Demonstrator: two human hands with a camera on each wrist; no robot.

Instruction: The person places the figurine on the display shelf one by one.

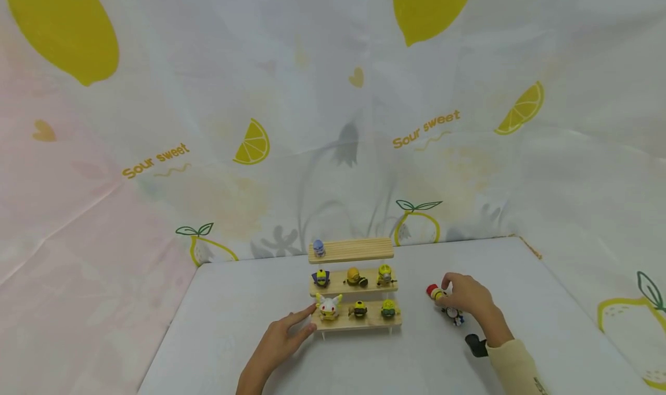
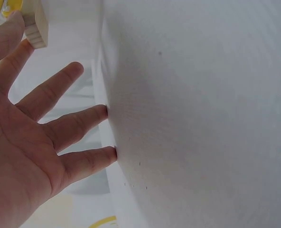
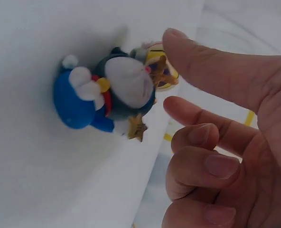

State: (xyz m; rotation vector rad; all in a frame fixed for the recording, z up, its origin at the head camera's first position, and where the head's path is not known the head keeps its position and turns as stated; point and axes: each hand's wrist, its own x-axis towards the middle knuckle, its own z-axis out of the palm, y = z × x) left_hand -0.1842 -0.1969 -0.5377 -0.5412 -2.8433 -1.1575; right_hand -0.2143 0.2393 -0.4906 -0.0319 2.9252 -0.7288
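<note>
A three-tier wooden display stand (image 1: pixel 359 324) carries small toy figurines. My left hand (image 1: pixel 281 340) touches the left end of its lowest board with straight thumb and index finger, beside a white figurine (image 1: pixel 329 308) with yellow ears. In the left wrist view the other fingers are spread. Right of the stand, my right hand (image 1: pixel 470 296) is over figurines on the table. Nearest it are a blue-and-white cat figurine (image 3: pixel 79 104) with a gold star, and a yellow figurine (image 3: pixel 155 50) partly hidden behind it. Thumb and index finger are apart, the other fingers curled.
Several yellow figurines stand on the middle and lower boards, including one with a purple cape (image 1: pixel 321 278). A small blue figurine (image 1: pixel 319 248) is at the top board's left. A red-topped figurine (image 1: pixel 434 291) lies by my right hand. A lemon-print cloth (image 1: pixel 333 123) hangs behind the table.
</note>
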